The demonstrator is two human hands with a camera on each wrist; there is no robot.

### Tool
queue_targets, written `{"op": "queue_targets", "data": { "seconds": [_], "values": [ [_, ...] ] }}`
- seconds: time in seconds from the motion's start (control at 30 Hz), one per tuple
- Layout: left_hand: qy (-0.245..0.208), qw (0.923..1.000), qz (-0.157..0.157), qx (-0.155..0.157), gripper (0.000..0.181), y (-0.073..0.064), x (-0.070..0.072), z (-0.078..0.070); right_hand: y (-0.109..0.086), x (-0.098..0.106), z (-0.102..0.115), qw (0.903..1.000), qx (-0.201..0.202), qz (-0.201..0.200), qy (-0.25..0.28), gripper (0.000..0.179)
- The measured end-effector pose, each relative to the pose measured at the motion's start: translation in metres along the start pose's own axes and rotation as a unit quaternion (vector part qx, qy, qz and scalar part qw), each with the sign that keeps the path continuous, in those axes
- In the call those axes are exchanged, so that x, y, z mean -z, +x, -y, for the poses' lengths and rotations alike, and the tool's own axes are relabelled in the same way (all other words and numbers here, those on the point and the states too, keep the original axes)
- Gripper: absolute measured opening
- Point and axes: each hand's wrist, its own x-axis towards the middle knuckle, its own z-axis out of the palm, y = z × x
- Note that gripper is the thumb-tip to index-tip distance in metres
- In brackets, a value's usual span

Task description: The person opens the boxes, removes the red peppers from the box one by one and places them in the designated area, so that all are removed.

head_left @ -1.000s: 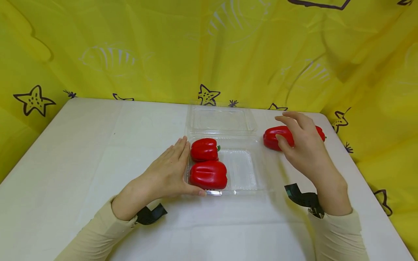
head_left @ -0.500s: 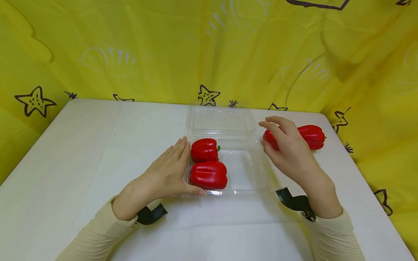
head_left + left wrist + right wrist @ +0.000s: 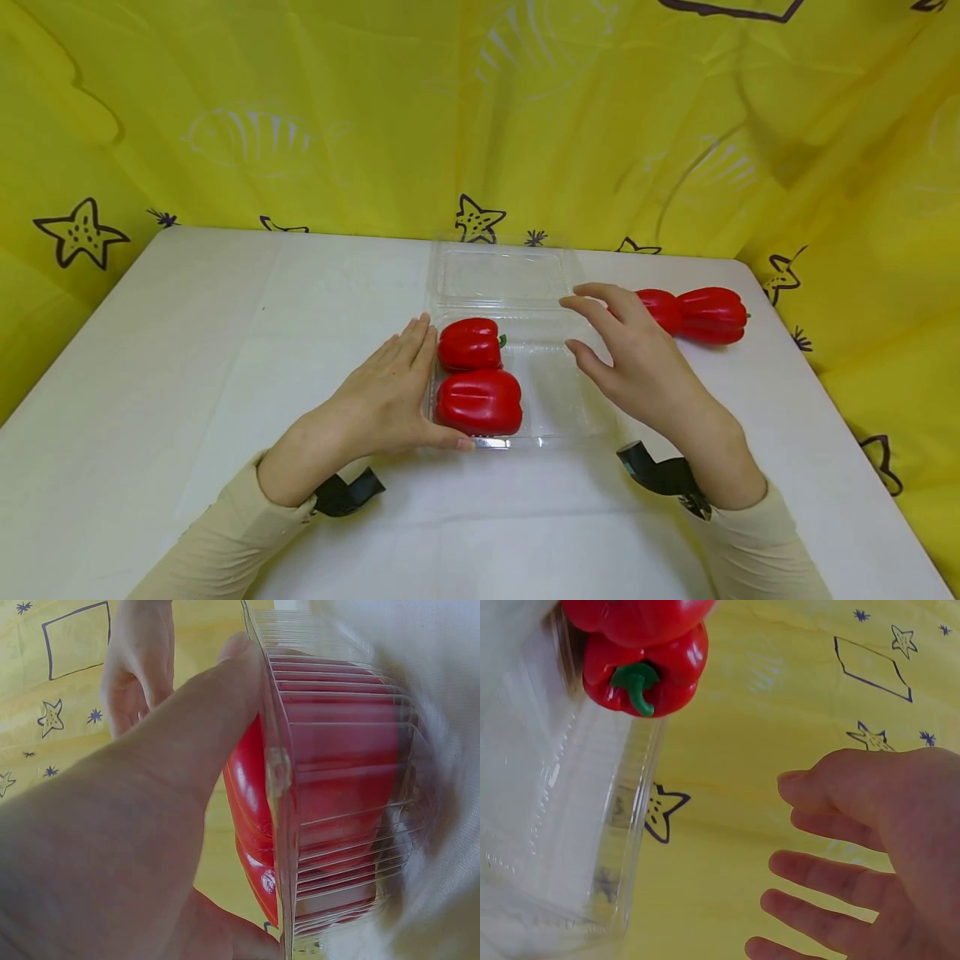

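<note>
A clear plastic clamshell box (image 3: 555, 392) lies on the table with its lid (image 3: 502, 275) folded back. In the left half of its tray sit two red bell peppers, the rear one (image 3: 469, 344) with a green stem and the front one (image 3: 478, 402) larger. My left hand (image 3: 378, 400) rests along the box's left side, fingers straight and thumb on the front rim (image 3: 279, 772). Above the tray's right edge hovers my right hand (image 3: 637, 358), fingers parted and slightly bent, holding nothing; the right wrist view shows bare space around its fingertips (image 3: 787, 787).
Two more red bell peppers lie end to end on the table at the back right; the right one (image 3: 712, 315) shows fully, the left one (image 3: 660, 308) is partly behind my right hand. A yellow curtain (image 3: 375, 108) with sea drawings surrounds the white table (image 3: 187, 350).
My right hand has moved left, from over the two peppers at the back right to above the box's right edge. My left hand, the box and the peppers have stayed put.
</note>
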Motion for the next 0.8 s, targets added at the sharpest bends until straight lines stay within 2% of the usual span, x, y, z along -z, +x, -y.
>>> {"op": "queue_targets", "data": {
  "seconds": [0.47, 0.8],
  "values": [
    [0.000, 1.0000, -0.001, -0.001, 0.132, 0.000, 0.000, 0.000, -0.001, -0.013, 0.019, 0.9974, 0.059, 0.028, 0.030, 0.049],
    [0.008, 0.9999, -0.009, -0.012, 0.131, -0.001, -0.001, 0.001, -0.002, -0.028, 0.038, 0.9910, 0.082, 0.087, 0.061, 0.049]
  ]
}}
